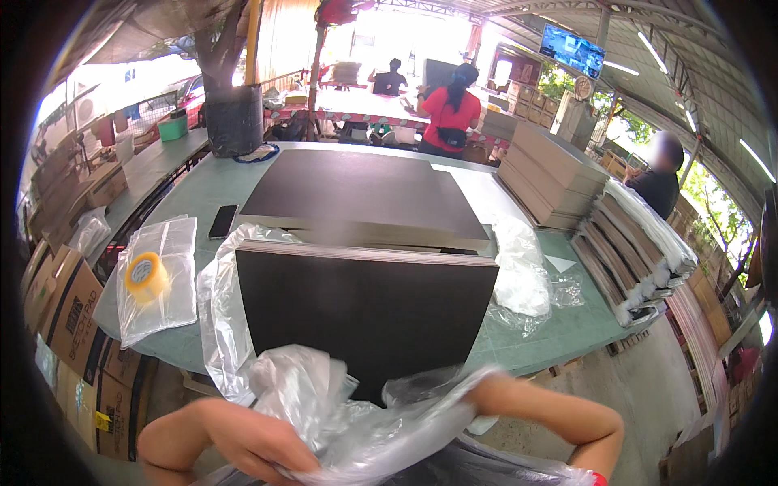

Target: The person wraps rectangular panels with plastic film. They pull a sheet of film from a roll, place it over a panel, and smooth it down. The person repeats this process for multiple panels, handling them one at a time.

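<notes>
A stack of black boards (365,316) with pale edges stands tilted at the near edge of the table. Clear plastic (300,381) is bunched around its lower part and left side. My left hand (263,445) is closed on the crumpled plastic bag below the boards. On the other side, my right hand (486,394) pulls at the same plastic. It is blurred, and the film partly covers its fingers. Behind the upright stack lies another pile of black boards (365,194), flat on the table.
On the green table (519,356), a yellow tape roll (146,277) rests on flat plastic bags (174,243), near a phone (223,221). Grey board stacks (551,174) and wrapped bundles (632,251) stand right. Cartons (69,324) sit left. Other people (450,113) are farther back.
</notes>
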Demonstrator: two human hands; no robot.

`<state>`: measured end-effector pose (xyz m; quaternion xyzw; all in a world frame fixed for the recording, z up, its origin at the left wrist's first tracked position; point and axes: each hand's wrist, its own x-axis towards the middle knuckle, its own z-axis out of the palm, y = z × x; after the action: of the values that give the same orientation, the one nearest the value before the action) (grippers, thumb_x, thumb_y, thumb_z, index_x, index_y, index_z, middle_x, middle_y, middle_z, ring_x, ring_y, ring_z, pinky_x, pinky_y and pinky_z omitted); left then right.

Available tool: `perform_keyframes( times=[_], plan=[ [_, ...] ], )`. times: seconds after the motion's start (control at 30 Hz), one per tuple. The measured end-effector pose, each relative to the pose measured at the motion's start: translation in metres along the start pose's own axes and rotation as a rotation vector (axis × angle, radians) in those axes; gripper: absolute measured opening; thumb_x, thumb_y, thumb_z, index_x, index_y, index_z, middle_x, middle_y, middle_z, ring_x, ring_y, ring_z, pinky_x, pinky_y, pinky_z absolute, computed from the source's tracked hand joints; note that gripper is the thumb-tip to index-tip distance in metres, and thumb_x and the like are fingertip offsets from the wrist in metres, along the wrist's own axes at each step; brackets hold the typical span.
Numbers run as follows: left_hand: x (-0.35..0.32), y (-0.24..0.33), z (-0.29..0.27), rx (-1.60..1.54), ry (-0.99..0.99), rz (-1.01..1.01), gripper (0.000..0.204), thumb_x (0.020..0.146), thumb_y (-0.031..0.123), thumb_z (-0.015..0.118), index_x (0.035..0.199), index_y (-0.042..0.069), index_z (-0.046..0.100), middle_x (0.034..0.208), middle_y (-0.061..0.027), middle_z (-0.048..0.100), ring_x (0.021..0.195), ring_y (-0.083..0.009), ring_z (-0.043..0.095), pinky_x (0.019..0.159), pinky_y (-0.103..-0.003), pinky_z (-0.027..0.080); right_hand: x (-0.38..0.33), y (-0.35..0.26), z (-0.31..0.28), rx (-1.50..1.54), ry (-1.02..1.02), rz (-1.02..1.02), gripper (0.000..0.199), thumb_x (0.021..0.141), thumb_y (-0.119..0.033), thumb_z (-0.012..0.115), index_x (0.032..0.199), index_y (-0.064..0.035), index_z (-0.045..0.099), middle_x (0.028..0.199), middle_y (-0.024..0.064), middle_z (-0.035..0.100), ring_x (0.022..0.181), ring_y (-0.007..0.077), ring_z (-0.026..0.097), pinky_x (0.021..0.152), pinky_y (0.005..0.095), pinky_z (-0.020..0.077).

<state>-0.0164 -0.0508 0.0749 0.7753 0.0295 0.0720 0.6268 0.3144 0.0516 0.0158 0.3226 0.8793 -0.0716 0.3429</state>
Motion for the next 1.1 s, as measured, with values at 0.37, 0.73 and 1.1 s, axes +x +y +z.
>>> perform_keyframes(
  times=[0.37, 0.73, 1.1],
  plan=[
    [0.030, -0.007, 0.015, 1.535, 0.146, -0.816, 0.025, 0.072, 0.017, 0.050, 0.089, 0.001, 0.055, 0.082, -0.0133, 0.058, 0.075, -0.0229, 0.058, 0.055, -0.032, 0.048, -0.019, 0.067, -0.061, -0.508, 0.752, 0.444, 0.041, 0.072, -0.034, 0.050, 0.105, -0.0098, 0.053, 0.110, 0.0133, 0.048, 0.107, 0.0358, 0.039, 0.087, 0.0673, 0.0133],
    [0.050, -0.007, 0.059, 1.809, 0.076, -0.197, 0.011, 0.065, 0.013, 0.053, 0.072, 0.004, 0.052, 0.063, -0.0067, 0.051, 0.057, -0.0153, 0.052, 0.046, -0.028, 0.045, -0.019, 0.042, -0.064, -0.266, 0.480, 0.335, 0.049, 0.079, -0.048, 0.037, 0.119, -0.0211, 0.044, 0.120, 0.0079, 0.044, 0.119, 0.0269, 0.032, 0.096, 0.0603, 0.0032],
    [-0.009, -0.027, -0.004, 0.936, 0.288, -0.856, 0.025, 0.074, 0.024, 0.055, 0.092, 0.007, 0.059, 0.084, -0.0117, 0.061, 0.071, -0.0201, 0.060, 0.065, -0.031, 0.047, -0.007, 0.053, -0.057, -0.202, 0.046, 0.240, 0.060, 0.067, -0.044, 0.061, 0.115, -0.0121, 0.045, 0.111, 0.0076, 0.050, 0.107, 0.0228, 0.043, 0.092, 0.0459, 0.0257]
  ],
)
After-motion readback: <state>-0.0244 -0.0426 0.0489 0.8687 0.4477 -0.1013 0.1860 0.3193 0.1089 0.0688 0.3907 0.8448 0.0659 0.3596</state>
